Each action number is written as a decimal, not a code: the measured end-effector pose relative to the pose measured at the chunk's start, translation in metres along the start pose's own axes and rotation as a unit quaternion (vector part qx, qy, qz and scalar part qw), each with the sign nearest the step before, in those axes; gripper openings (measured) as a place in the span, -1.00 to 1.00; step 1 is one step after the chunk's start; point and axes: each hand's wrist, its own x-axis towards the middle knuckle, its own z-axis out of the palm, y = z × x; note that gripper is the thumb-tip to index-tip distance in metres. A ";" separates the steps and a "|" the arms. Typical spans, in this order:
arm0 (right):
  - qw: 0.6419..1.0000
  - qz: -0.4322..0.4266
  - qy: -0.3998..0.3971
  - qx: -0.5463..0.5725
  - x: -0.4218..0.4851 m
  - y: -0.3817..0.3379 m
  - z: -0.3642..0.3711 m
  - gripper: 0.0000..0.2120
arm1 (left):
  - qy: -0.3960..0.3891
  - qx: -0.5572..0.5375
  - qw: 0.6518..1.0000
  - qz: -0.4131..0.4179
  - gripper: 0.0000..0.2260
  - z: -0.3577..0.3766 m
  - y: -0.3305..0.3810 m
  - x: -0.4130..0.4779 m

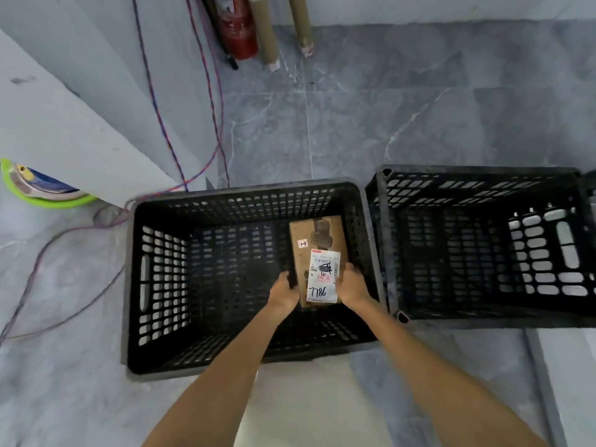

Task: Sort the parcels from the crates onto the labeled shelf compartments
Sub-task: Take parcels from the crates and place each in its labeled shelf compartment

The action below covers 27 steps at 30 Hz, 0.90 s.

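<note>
A brown cardboard parcel (317, 246) with a white label reading 7786 sits inside the left black crate (154, 362), near its right wall. My left hand (283, 291) grips the parcel's near left edge. My right hand (351, 285) grips its near right edge. Both arms reach down into the crate. The right black crate (483, 322) beside it shows no parcels.
A red fire extinguisher (238, 30) and two cardboard tubes (300, 24) lean at the far wall. Red and blue cables (213, 101) trail down to the floor left of the crates. A green-rimmed object (45, 191) lies at the left.
</note>
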 end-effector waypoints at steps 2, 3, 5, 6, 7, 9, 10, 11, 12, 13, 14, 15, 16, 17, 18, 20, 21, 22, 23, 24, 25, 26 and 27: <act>0.999 0.001 0.026 -0.031 0.011 0.004 0.025 -0.53 | -0.027 -0.011 1.000 -0.004 -0.47 0.014 -0.011 0.018; 0.998 0.000 0.051 -0.041 0.013 0.005 0.037 -0.47 | -0.040 -0.028 0.999 -0.002 -0.46 0.020 -0.018 0.024; 0.995 0.024 0.088 -0.028 0.017 0.004 0.051 -0.38 | -0.049 -0.082 0.995 -0.003 -0.51 0.025 -0.029 0.032; 0.995 0.038 0.090 -0.013 0.021 0.004 0.053 -0.38 | -0.037 -0.098 0.994 -0.004 -0.53 0.025 -0.034 0.036; 0.996 0.048 0.074 0.008 0.025 0.005 0.054 -0.41 | -0.017 -0.102 0.995 -0.007 -0.56 0.023 -0.039 0.039; 0.996 0.051 0.019 0.070 0.027 0.007 0.050 -0.48 | 0.023 -0.092 0.995 -0.017 -0.68 0.016 -0.045 0.039; 0.993 0.049 -0.006 0.107 0.025 0.005 0.046 -0.50 | 0.037 -0.089 0.995 -0.016 -0.76 0.011 -0.046 0.034; 0.990 0.039 -0.017 0.131 0.019 0.003 0.042 -0.50 | 0.050 -0.094 0.994 -0.012 -0.81 0.006 -0.045 0.027; 0.990 0.022 -0.018 0.136 0.012 0.000 0.036 -0.50 | 0.061 -0.107 0.992 -0.006 -0.82 0.002 -0.043 0.017; 0.991 0.004 -0.013 0.132 0.000 -0.005 0.028 -0.50 | 0.065 -0.129 0.989 -0.004 -0.81 -0.003 -0.040 0.005; 0.991 -0.012 -0.005 0.130 -0.013 -0.010 0.018 -0.50 | 0.063 -0.151 0.987 -0.004 -0.82 -0.009 -0.034 -0.011; 0.991 -0.025 0.002 0.131 -0.030 -0.015 0.004 -0.50 | 0.056 -0.172 0.983 -0.003 -0.83 -0.016 -0.025 -0.030; 0.990 -0.038 0.009 0.133 -0.047 -0.019 -0.011 -0.51 | 0.048 -0.193 0.980 0.002 -0.84 -0.025 -0.014 -0.050; 0.989 -0.050 0.016 0.137 -0.067 -0.023 -0.028 -0.51 | 0.041 -0.215 0.976 0.010 -0.86 -0.035 -0.002 -0.072; 0.987 -0.060 0.024 0.145 -0.087 -0.027 -0.047 -0.52 | 0.037 -0.228 0.973 0.020 -0.87 -0.044 0.012 -0.095; 0.982 -0.079 0.041 0.168 -0.131 -0.037 -0.087 -0.52 | 0.036 -0.231 0.971 0.047 -0.88 -0.063 0.042 -0.143; 0.978 -0.090 0.049 0.180 -0.155 -0.043 -0.108 -0.53 | 0.038 -0.226 0.971 0.063 -0.88 -0.072 0.058 -0.168; 0.974 -0.102 0.056 0.193 -0.179 -0.050 -0.130 -0.53 | 0.038 -0.220 0.972 0.079 -0.88 -0.083 0.076 -0.194; 0.970 -0.112 0.063 0.208 -0.203 -0.059 -0.153 -0.54 | 0.035 -0.214 0.972 0.094 -0.87 -0.094 0.094 -0.220; 0.965 -0.119 0.068 0.226 -0.228 -0.068 -0.176 -0.54 | 0.031 -0.207 0.972 0.109 -0.86 -0.105 0.113 -0.245; 0.960 -0.124 0.074 0.242 -0.252 -0.077 -0.199 -0.54 | 0.028 -0.201 0.971 0.125 -0.85 -0.116 0.132 -0.271; 0.955 -0.130 0.083 0.252 -0.277 -0.087 -0.224 -0.54 | 0.027 -0.198 0.969 0.142 -0.84 -0.127 0.152 -0.297; 0.951 -0.139 0.093 0.260 -0.301 -0.097 -0.249 -0.54 | 0.026 -0.200 0.966 0.162 -0.84 -0.139 0.173 -0.322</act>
